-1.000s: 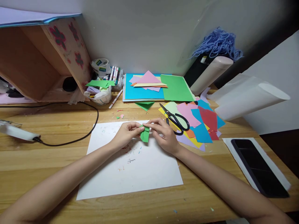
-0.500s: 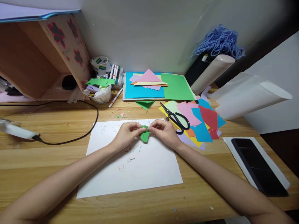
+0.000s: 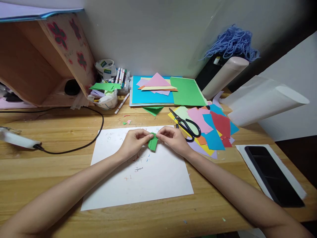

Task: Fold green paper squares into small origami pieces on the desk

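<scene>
Above the wooden table (image 3: 138, 218), over the white sheet (image 3: 158, 178) mid-frame, your left hand (image 3: 135, 142) and right hand (image 3: 174, 140), fingertips nearly together, pinched the small green paper (image 3: 153, 144) near its upper corners, already folded but not yet set down, any folds left impossible to tell.

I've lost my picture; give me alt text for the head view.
A left hand and a right hand hold a small folded green paper over a marked white sheet on a wooden table. To the right, black-handled scissors lie on loose coloured paper pieces.
</scene>
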Demonstrator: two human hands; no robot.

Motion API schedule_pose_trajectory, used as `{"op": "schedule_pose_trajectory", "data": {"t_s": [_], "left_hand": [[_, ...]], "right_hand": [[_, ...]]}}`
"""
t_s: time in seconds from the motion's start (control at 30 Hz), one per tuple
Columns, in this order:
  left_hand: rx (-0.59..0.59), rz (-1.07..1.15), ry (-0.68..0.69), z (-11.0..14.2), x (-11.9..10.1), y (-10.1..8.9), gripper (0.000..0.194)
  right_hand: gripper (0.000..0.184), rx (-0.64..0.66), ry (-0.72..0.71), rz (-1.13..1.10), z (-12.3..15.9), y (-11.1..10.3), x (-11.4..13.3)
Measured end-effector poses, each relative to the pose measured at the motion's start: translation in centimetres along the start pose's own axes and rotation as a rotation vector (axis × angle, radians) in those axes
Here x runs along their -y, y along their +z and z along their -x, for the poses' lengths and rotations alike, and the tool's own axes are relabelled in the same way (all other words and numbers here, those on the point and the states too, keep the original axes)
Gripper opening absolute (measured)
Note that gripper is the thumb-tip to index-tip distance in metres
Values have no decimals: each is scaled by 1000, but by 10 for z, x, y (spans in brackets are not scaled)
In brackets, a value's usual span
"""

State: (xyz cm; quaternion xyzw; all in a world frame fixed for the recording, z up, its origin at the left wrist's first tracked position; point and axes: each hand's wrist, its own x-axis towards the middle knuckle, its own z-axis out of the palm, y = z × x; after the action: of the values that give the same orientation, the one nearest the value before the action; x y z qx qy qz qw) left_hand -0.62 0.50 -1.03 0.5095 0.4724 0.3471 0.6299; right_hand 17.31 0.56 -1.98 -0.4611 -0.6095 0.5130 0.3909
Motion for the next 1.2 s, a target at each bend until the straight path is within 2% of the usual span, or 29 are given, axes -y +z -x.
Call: {"op": "schedule_pose_trajectory", "data": {"t_s": [0.23,0.7,1.0,1.2], "left_hand": [[4,-9,46,1,2,-1,23],[5,-50,21,3,-1,0,27],[-18,-149,133,6,0,0,20],[-6,-164,141,8,-1,1,17]], "right_hand": [[20,23,-5,-10,1,0,1],[15,48,-41,44,3,-1,-1],[13,82,-76,117,3,0,1],[14,98,-72,107,4,0,1]]}}
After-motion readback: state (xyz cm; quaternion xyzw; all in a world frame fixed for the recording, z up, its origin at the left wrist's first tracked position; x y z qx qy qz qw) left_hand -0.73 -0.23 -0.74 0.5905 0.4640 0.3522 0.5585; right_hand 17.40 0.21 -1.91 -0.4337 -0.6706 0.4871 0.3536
